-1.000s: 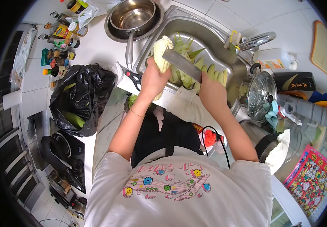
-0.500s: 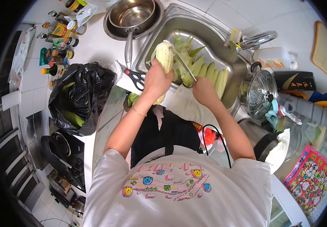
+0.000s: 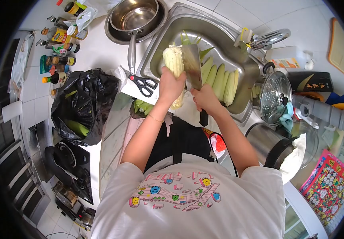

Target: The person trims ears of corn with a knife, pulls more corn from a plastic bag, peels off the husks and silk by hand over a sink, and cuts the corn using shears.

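Observation:
A pale, husked corn cob (image 3: 173,57) stands nearly upright over the near left part of the sink, its ragged end pointing away from me. My left hand (image 3: 172,83) is wrapped round its middle, and its lower end shows beneath the hand. My right hand (image 3: 207,98) grips the dark handle of a cleaver (image 3: 192,65). The broad blade faces me, close beside the cob's right side; whether it touches cannot be made out. Behind the blade, several corn ears in green husk (image 3: 219,81) lie side by side in the steel sink (image 3: 156,49).
Black-handled scissors (image 3: 144,84) lie left of the sink. Beyond them sits a black plastic bag (image 3: 96,95) with green husks inside. A saucepan (image 3: 134,18) rests in a bowl at the back. To the right are a faucet (image 3: 271,39), a glass lid (image 3: 275,97) and a steel pot (image 3: 265,139).
The cleaver has turned from edge-on to showing its flat side, and its handle now points down toward me. The cob and my left hand have shifted slightly right and down.

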The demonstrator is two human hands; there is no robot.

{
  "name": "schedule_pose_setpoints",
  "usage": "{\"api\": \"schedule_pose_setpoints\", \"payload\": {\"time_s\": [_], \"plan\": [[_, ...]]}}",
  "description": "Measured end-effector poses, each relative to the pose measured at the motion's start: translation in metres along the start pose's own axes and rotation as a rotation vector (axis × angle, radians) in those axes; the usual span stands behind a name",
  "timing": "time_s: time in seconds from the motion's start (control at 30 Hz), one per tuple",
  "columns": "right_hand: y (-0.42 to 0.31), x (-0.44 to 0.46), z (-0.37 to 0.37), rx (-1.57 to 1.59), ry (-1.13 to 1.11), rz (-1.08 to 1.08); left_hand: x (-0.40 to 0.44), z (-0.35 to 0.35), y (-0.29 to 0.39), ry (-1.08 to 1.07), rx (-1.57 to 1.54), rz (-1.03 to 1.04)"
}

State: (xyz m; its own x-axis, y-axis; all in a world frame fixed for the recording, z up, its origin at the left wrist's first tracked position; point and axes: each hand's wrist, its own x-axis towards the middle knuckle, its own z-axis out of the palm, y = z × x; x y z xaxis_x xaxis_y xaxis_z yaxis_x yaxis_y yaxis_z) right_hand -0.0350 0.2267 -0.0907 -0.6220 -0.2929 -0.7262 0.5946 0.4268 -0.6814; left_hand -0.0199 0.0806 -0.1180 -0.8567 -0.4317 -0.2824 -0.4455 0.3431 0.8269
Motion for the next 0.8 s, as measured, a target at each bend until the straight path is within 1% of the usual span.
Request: {"api": "schedule_pose_setpoints", "payload": {"time_s": [0.1, 0.2, 0.23, 0.33, 0.43, 0.53, 0.6, 0.63, 0.7, 0.73, 0.8], "plan": [[-0.004, -0.005, -0.007, 0.063, 0.001, -0.012, -0.001, -0.005, -0.004, -0.036, -0.093, 0.037], [0.004, 0.001, -0.016, -0.085, 0.078, -0.069, -0.002, -0.006, -0.008, -0.033, -0.073, 0.065], [0.002, -0.001, -0.019, -0.114, 0.077, -0.041, -0.001, -0.007, -0.008, -0.039, -0.074, 0.066], [0.016, 0.006, -0.028, -0.376, 0.178, -0.232, -0.001, -0.012, -0.004, -0.067, -0.095, 0.048], [0.012, -0.002, -0.03, -0.513, 0.293, -0.338, 0.0, -0.018, -0.003, -0.083, -0.109, 0.021], [0.013, -0.005, -0.025, -0.514, 0.385, -0.486, 0.004, -0.018, -0.009, -0.075, -0.054, 0.012], [0.013, -0.004, -0.022, -0.724, 0.462, -0.539, 0.003, -0.021, -0.007, -0.088, -0.038, -0.01], [0.013, -0.004, -0.021, -0.828, 0.501, -0.564, 0.002, -0.021, -0.008, -0.078, -0.033, 0.052], [0.008, -0.007, -0.022, -0.984, 0.502, -0.537, -0.001, -0.023, -0.008, -0.054, -0.023, 0.177], [0.006, -0.008, -0.022, -1.063, 0.501, -0.522, -0.002, -0.024, -0.007, -0.056, -0.006, 0.177], [0.003, -0.01, -0.021, -1.121, 0.518, -0.478, -0.005, -0.027, -0.004, -0.064, 0.019, 0.168]]}}
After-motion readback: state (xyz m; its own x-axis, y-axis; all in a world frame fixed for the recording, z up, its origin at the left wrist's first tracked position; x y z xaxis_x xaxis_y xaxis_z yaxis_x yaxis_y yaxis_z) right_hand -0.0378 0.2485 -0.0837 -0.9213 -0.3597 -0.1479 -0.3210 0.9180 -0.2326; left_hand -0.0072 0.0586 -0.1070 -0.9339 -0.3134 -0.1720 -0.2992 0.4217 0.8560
